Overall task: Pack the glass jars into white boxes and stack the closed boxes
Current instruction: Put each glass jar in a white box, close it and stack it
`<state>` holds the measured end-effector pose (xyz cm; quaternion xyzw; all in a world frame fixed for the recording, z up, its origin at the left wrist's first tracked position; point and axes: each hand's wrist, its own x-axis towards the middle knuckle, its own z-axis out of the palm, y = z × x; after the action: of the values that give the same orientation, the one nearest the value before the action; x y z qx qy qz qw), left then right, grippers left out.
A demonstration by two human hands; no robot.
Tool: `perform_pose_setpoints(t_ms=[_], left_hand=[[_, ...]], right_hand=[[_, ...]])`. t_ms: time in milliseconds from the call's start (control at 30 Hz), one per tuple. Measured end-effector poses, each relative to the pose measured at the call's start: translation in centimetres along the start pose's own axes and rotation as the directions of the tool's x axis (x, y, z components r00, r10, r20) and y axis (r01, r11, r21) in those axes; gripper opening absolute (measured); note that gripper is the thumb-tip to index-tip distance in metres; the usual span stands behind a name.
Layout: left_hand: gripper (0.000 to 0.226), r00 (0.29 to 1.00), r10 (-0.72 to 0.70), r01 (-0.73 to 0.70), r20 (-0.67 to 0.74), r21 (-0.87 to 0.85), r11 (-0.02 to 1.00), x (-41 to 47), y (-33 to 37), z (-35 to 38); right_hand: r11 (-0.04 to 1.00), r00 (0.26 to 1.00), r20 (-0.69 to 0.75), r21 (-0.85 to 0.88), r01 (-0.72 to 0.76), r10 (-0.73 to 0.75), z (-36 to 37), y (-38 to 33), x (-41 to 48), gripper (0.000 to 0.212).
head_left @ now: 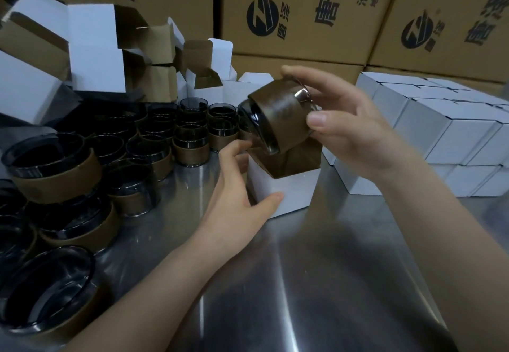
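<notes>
1. The glass jar (278, 116) is dark smoked glass with a brown card sleeve round its middle; it tilts mouth-down to the left, just above the open white box (289, 192)
2. The right hand (355, 131) clamps thumb and fingers on the jar's base end
3. The left hand (237, 189) grips the box, thumb on its near face, steadying it on the steel table (316, 269)
4. More sleeved jars (165, 136) crowd the left; closed boxes (446, 131) sit stacked at right

On my feed: left hand (237, 197) and right hand (358, 131), both bare. Left forearm (165, 277) and right forearm (440, 241), both uncovered to the frame edge. Right thumbnail (317, 119): short, rounded.
</notes>
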<state>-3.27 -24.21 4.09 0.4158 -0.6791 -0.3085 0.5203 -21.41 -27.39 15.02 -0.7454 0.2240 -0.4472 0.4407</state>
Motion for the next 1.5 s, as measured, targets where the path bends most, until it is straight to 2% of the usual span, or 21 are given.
perform_pose_setpoints(t_ms=[433, 567, 733, 967, 1133, 1267, 1500], left_hand=[[0.071, 0.999, -0.038, 0.037, -0.022, -0.043, 0.998, -0.1, 0.6, 0.1], [0.077, 0.998, 0.008, -0.007, -0.055, 0.03, 1.0, -0.2, 0.7, 0.2], [0.08, 0.999, 0.013, -0.01, -0.037, 0.091, 0.996, -0.2, 0.8, 0.2], [0.079, 0.999, 0.033, -0.028, -0.04, 0.115, 0.993, -0.2, 0.7, 0.0], [0.073, 0.998, 0.007, -0.003, -0.062, 0.068, 0.998, -0.2, 0.6, 0.0], [0.069, 0.996, -0.029, 0.031, -0.083, 0.03, 0.999, -0.1, 0.5, -0.1], [0.067, 0.996, -0.019, 0.019, -0.09, 0.006, 1.0, -0.1, 0.5, -0.1]], right_hand=[[0.973, 0.998, 0.041, -0.228, -0.031, 0.041, 0.1, -0.2, -1.5, 0.054], [0.956, 0.997, 0.053, -0.29, -0.045, 0.063, 0.5, -0.3, -1.7, 0.055], [0.96, 0.996, 0.038, -0.273, -0.061, 0.074, 0.8, -0.2, -1.5, 0.054], [0.934, 0.987, -0.162, -0.355, -0.04, -0.02, 2.4, 0.2, -1.0, 0.033], [0.928, 0.97, -0.242, -0.359, -0.098, 0.009, 1.8, -0.3, -1.3, 0.048], [0.9, 0.959, -0.282, -0.413, -0.137, 0.017, 1.3, -0.5, -1.3, 0.045], [0.832, 0.954, -0.284, -0.504, -0.229, 0.091, 1.3, -0.5, -1.4, 0.053]])
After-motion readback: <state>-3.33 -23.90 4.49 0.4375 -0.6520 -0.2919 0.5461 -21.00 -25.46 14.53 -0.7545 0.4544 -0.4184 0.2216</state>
